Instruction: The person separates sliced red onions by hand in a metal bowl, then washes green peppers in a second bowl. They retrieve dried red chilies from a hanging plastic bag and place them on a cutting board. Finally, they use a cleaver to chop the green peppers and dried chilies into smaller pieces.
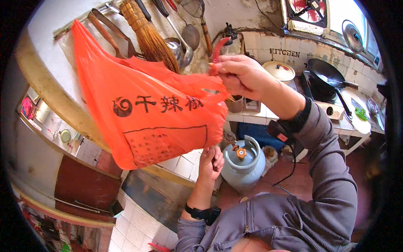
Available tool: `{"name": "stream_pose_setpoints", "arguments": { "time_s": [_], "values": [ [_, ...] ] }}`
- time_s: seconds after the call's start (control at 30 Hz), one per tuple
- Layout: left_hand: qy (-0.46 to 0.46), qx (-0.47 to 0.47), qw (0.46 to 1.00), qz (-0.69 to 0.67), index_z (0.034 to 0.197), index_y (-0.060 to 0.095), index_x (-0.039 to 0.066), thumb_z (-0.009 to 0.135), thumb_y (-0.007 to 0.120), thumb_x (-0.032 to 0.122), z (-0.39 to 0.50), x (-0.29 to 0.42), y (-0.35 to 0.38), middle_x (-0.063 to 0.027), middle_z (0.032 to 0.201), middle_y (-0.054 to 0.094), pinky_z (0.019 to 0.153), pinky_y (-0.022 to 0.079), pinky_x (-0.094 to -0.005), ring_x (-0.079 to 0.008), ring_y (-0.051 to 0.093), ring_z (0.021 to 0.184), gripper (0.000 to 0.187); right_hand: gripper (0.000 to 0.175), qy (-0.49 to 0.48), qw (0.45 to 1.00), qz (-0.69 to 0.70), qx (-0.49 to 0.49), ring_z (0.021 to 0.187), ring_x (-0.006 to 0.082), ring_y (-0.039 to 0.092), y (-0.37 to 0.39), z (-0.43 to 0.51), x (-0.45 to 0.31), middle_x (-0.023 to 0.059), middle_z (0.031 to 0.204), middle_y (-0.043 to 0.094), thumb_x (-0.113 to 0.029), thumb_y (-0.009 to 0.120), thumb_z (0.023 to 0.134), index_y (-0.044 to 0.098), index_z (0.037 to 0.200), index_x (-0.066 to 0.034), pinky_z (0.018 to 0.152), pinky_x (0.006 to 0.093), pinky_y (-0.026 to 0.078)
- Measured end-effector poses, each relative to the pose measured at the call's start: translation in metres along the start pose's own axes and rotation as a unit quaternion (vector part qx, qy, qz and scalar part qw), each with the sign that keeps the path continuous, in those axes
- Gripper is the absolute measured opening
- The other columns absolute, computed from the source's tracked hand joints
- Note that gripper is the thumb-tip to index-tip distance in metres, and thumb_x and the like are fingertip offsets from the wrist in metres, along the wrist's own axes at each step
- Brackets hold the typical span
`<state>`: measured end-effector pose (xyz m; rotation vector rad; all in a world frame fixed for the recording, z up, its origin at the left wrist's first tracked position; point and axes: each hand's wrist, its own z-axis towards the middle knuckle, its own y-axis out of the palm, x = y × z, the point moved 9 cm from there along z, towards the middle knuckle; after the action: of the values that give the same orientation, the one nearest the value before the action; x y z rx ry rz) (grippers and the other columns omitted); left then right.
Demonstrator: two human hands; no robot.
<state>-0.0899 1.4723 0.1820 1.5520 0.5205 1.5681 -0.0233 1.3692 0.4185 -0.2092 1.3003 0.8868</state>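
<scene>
A red plastic carrier bag (170,123) hangs stretched from the wall at the upper left and bears dark printed writing. My right hand (237,74) is raised at the bag's upper right opening, beside its handle hole. Between its fingers is a slim, curved red piece (218,52), which looks like a chili pepper. Lower down, my left hand (212,160) has its fingers curled at the bag's bottom right corner and appears to grip the plastic there. What the bag contains is hidden.
On the wall behind the bag hang a straw brush (148,34), metal tongs (110,34) and a ladle (186,55). A gas cylinder (244,173) stands below my right arm. A black wok (326,71) and a white board (357,104) with green pieces are at right.
</scene>
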Motion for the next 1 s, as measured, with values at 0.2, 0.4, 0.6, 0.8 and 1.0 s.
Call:
{"name": "stream_pose_setpoints", "arguments": {
  "time_s": [0.2, 0.4, 0.6, 0.8, 1.0],
  "values": [
    [-0.098, 0.076, 0.992, 0.007, 0.105, 0.052, 0.009, 0.087, 0.039, 0.053, 0.018, -0.068, -0.001, 0.0012, 0.064, 0.045, 0.038, 0.027, -0.0204, -0.0068, 0.034, 0.044, 0.049, 0.016, 0.263, 0.960, 0.012, 0.097, 0.035, 0.0048, 0.029, -0.055, -0.101, 0.134, -0.0044, 0.048, 0.038, -0.018, 0.052, 0.086, 0.058, 0.077, -0.0062, 0.032, 0.0221, 0.018],
    [-0.085, 0.166, 0.982, 0.022, 0.092, 0.055, 0.011, 0.083, 0.036, 0.064, 0.038, -0.093, -0.006, 0.0024, 0.064, 0.051, 0.038, 0.033, -0.0214, -0.0080, 0.044, 0.046, 0.057, 0.017, 0.227, 0.914, -0.326, 0.080, 0.046, 0.0164, 0.050, -0.087, -0.107, 0.187, 0.0071, 0.056, 0.055, -0.022, 0.061, 0.076, 0.065, 0.080, -0.0065, 0.042, 0.0313, 0.038],
    [-0.050, 0.207, 0.977, 0.007, 0.076, 0.052, 0.014, 0.089, 0.046, 0.041, 0.045, -0.097, -0.025, 0.0023, 0.064, 0.050, 0.039, 0.037, -0.0241, -0.0080, 0.046, 0.047, 0.030, 0.026, 0.169, 0.698, -0.693, -0.059, 0.071, 0.0315, 0.062, -0.071, -0.094, 0.183, 0.0154, 0.070, 0.062, -0.030, 0.057, 0.072, 0.064, 0.074, -0.0041, 0.064, 0.0403, 0.050],
    [-0.110, 0.128, 0.981, -0.092, 0.087, 0.054, 0.011, 0.090, 0.045, 0.036, 0.039, -0.086, -0.024, 0.0017, 0.061, 0.045, 0.035, 0.025, -0.0201, -0.0079, 0.036, 0.044, 0.027, 0.012, -0.101, 0.835, -0.540, 0.001, 0.055, 0.0270, 0.056, -0.010, -0.046, 0.047, 0.0167, 0.062, 0.055, -0.016, 0.060, 0.075, 0.060, 0.074, -0.0036, 0.053, 0.0342, 0.045],
    [-0.073, 0.082, 0.987, -0.118, 0.105, 0.054, 0.007, 0.091, 0.045, 0.028, 0.034, -0.067, -0.021, -0.0001, 0.066, 0.046, 0.039, 0.029, -0.0189, -0.0077, 0.040, 0.049, 0.026, 0.020, -0.223, 0.688, -0.688, -0.062, 0.063, 0.0255, 0.058, 0.082, 0.060, -0.020, 0.0116, 0.066, 0.060, -0.016, 0.052, 0.074, 0.065, 0.087, -0.0087, 0.057, 0.0377, 0.045]
  ]
}}
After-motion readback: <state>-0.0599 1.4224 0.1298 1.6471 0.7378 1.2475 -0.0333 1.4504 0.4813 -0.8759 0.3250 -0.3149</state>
